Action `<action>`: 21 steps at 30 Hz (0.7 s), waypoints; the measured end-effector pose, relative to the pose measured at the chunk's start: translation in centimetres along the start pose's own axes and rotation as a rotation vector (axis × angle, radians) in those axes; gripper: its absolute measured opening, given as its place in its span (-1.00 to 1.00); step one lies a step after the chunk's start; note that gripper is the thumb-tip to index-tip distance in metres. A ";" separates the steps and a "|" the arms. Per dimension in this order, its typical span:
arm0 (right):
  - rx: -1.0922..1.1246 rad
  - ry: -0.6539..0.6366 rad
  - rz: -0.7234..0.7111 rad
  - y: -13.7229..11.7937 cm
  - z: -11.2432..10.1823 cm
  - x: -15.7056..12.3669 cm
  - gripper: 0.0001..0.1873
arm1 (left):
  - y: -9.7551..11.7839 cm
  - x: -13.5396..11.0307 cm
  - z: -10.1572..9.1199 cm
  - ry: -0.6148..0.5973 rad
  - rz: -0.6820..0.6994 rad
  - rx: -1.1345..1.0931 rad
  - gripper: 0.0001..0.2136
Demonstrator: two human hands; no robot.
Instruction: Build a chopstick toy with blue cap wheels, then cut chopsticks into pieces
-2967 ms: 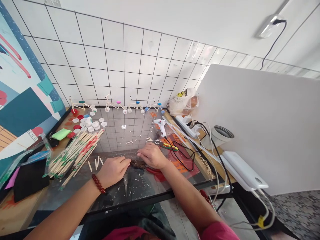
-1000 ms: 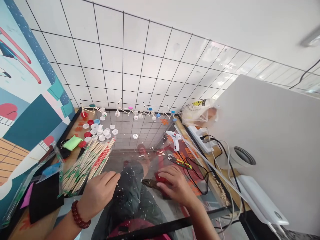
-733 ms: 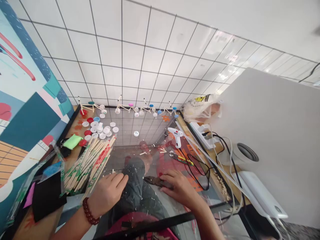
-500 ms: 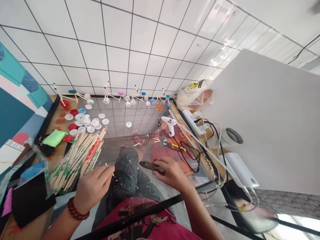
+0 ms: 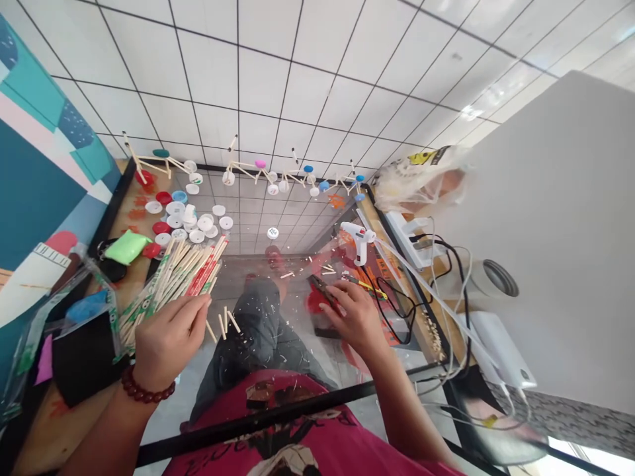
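My left hand (image 5: 171, 337), wearing a dark red bead bracelet (image 5: 147, 390), is closed at the near end of a pile of wooden chopsticks (image 5: 171, 274), some in green or red printed wrappers. What its fingers hold, if anything, is hidden. Several short cut stick pieces (image 5: 225, 322) lie on the glass tabletop just right of its fingertips. My right hand (image 5: 356, 316) is wrapped around dark pliers (image 5: 322, 288), whose jaws point away to the upper left. Small stick scraps (image 5: 327, 270) are scattered beyond the pliers.
A white glue gun (image 5: 361, 243) with a cord stands at the right, near a yellow-handled cutter (image 5: 372, 287). Bottle caps (image 5: 198, 228) crowd the left. Stick figures with caps (image 5: 260, 164) line the back edge. A power strip (image 5: 409, 238) and cables lie right.
My left hand has moved back toward the chopsticks, and short pieces now lie where it was. My right hand has shifted away and right with the pliers. The view has tilted slightly.
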State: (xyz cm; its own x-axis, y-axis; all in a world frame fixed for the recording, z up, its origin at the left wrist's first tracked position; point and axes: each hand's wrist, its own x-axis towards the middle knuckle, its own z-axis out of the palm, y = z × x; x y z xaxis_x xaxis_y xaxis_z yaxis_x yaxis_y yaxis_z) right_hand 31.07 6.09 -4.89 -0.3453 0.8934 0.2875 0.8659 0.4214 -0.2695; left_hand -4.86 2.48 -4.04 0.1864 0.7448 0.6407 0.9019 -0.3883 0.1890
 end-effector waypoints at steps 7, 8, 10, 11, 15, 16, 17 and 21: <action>0.110 -0.253 -0.414 -10.5 1.9 3.9 -0.85 | -0.8 -0.1 0.5 -0.025 -0.071 0.029 -0.89; 0.112 -0.280 -0.433 -11.6 2.4 4.5 -0.85 | -0.8 -0.1 0.4 -0.044 -0.081 0.043 -0.89; 0.107 -0.344 -0.447 -13.0 3.5 5.5 -0.79 | -0.6 -0.1 -0.1 -0.115 -0.129 0.096 -0.89; 0.096 -0.383 -0.447 -13.4 4.0 5.9 -0.76 | -0.4 -0.1 -0.4 -0.170 -0.164 0.126 -0.89; 0.028 -0.479 -0.321 -12.7 4.6 6.8 -0.83 | 1.2 -0.1 -1.7 -0.409 -0.291 0.125 -0.83; 0.024 -0.476 -0.270 -12.2 4.5 6.8 -0.84 | 1.6 0.0 -2.0 -0.442 -0.316 0.102 -0.81; 0.025 -0.465 -0.224 -11.6 4.3 6.6 -0.84 | 2.0 0.1 -2.3 -0.470 -0.347 0.088 -0.80; 0.008 -0.398 -0.113 -9.9 4.0 5.6 -0.88 | 2.8 0.5 -3.8 -0.711 -0.495 0.168 -0.71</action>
State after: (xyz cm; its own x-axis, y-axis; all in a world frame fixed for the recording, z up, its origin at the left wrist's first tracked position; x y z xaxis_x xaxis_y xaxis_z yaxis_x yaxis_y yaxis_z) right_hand 19.09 7.56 -4.27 -0.5527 0.8311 -0.0612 0.8119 0.5205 -0.2643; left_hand -3.70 -0.32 -0.33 -0.0935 0.9894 -0.1114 0.9783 0.1120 0.1740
